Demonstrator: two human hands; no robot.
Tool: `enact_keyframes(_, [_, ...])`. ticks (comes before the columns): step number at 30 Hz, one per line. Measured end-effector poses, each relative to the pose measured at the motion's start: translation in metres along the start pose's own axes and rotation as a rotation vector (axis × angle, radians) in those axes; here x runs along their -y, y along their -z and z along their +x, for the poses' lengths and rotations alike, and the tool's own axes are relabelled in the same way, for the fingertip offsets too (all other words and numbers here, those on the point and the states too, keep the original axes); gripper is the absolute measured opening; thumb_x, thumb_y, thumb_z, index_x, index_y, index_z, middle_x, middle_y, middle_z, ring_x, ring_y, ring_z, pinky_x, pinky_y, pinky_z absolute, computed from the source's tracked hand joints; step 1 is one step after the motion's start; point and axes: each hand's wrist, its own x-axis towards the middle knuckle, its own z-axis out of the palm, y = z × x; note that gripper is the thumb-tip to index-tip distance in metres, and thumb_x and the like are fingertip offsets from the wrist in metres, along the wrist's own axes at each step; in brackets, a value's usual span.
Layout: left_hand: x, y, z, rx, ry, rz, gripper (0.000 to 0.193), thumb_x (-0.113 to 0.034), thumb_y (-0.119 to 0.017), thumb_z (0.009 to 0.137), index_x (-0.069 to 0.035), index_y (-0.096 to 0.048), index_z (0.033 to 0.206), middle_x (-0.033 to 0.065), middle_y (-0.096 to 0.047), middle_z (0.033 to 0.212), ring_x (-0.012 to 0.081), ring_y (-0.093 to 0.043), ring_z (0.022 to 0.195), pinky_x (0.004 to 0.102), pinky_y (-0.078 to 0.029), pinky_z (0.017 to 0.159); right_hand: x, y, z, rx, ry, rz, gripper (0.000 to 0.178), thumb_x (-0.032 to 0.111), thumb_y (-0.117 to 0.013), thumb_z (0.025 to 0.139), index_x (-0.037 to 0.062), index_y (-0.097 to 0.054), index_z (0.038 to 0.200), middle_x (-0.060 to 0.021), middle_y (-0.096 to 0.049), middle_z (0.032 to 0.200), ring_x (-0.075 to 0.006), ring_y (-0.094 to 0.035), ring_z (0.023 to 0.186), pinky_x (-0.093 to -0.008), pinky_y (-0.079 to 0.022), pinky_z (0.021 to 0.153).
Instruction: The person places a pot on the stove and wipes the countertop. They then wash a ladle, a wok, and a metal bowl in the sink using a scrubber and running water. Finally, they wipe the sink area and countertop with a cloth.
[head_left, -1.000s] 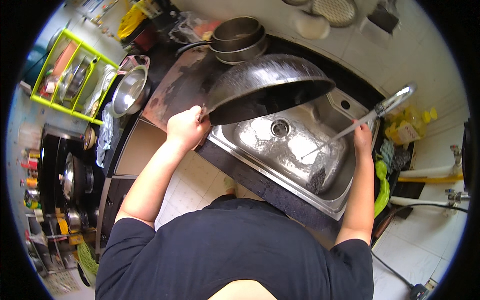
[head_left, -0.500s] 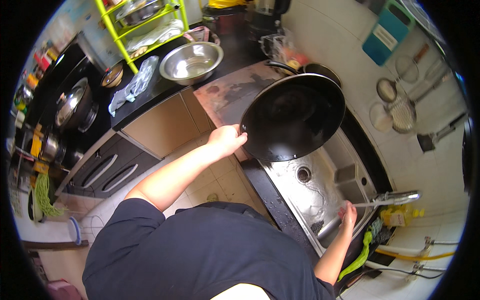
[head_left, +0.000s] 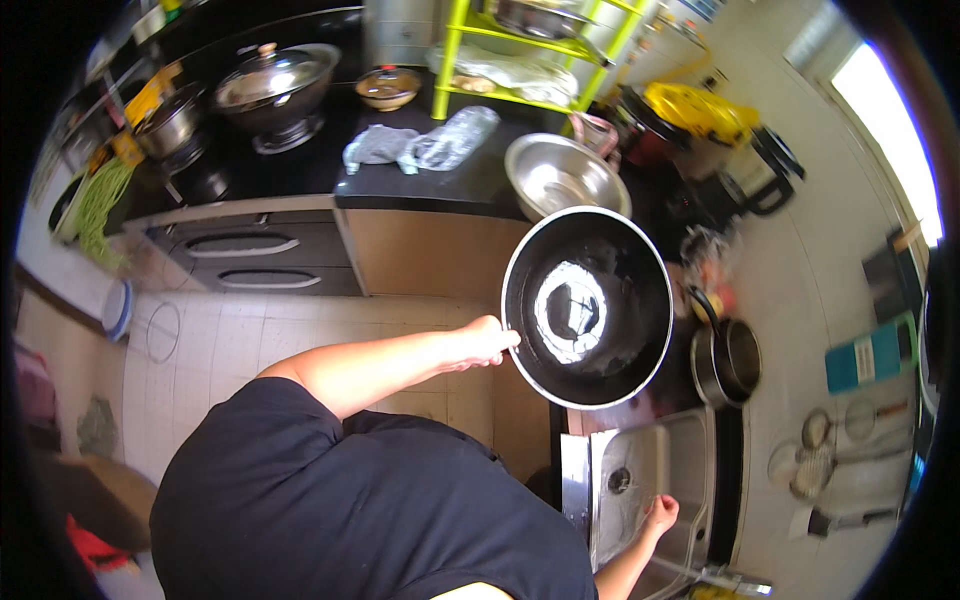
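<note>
My left hand (head_left: 484, 342) grips the handle end of a black wok (head_left: 625, 345), fingers wrapped round it. The wok is held up with its dark inside toward me; it looks wet, and a bright ring of light shines on it. It hangs over the counter corner and covers part of a steel basin (head_left: 530, 165). My right hand (head_left: 660, 513) is over the steel sink (head_left: 652, 450), near the tap (head_left: 735, 580). Its fingers are loosely bent and partly apart, and I see nothing in them. The drain (head_left: 619, 480) shows in the sink bottom.
Right of the wok stand stacked saucepans (head_left: 741, 365). Utensils (head_left: 815, 465) and a teal cutting board (head_left: 868, 360) hang on the wall. At the back are a green rack (head_left: 450, 65), plastic bags (head_left: 440, 145) and a kettle (head_left: 765, 180). A lidded pot (head_left: 275, 95) sits on the stove, left.
My left hand has swung the wok away from above the sink, toward the basin and counter. The view has turned left. My right hand stays over the sink, away from the water stream.
</note>
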Motion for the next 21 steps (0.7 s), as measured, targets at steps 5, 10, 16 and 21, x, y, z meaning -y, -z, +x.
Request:
enact_keyframes(5, [0.041, 0.052, -0.048, -0.163, 0.099, -0.085, 0.033, -0.032, -0.047, 0.085, -0.006, -0.052, 0.065, -0.0015, -0.042, 0.049, 0.0069, -0.029, 0.037, 0.0253, -0.018, 0.033, 0.023, -0.088, 0.008, 0.452, -0.044, -0.186, 0.073, 0.004, -0.064, 0.070, 0.0005, -0.029, 0.133, -0.0186, -0.037, 0.132, -0.0298, -0.035, 0.122, -0.0393, -0.030, 0.100])
enact_keyframes(10, [0.072, 0.061, -0.094, -0.259, 0.192, -0.350, 0.028, -0.027, -0.047, 0.085, -0.006, -0.052, 0.067, -0.0014, -0.039, 0.048, 0.0071, -0.028, 0.036, 0.0246, -0.019, 0.033, 0.098, -0.172, 0.027, 0.172, 0.749, -0.552, 0.060, 0.014, -0.064, 0.074, 0.0029, -0.040, 0.127, -0.0243, -0.034, 0.133, -0.0367, -0.035, 0.122, -0.0408, -0.029, 0.102])
enact_keyframes(16, [0.152, 0.096, -0.129, -0.457, 0.094, -0.636, 0.029, -0.028, -0.050, 0.085, -0.002, -0.056, 0.073, 0.0003, -0.043, 0.051, 0.0070, -0.031, 0.036, 0.0218, -0.021, 0.032, 0.208, -0.282, -0.059, 0.323, 0.953, -0.320, 0.036, 0.006, -0.056, 0.079, 0.0013, -0.052, 0.114, -0.0162, -0.045, 0.126, -0.0309, -0.041, 0.118, -0.0378, -0.032, 0.100])
enact_keyframes(21, [0.194, 0.125, -0.150, -0.597, 0.073, -0.776, 0.030, -0.028, -0.050, 0.084, -0.002, -0.053, 0.069, -0.0026, -0.039, 0.047, 0.0056, -0.027, 0.034, 0.0224, -0.016, 0.033, 0.240, -0.370, -0.137, 0.729, 1.004, -0.245, 0.038, 0.007, -0.058, 0.077, 0.0033, -0.051, 0.114, -0.0157, -0.045, 0.126, -0.0311, -0.041, 0.118, -0.0386, -0.031, 0.100])
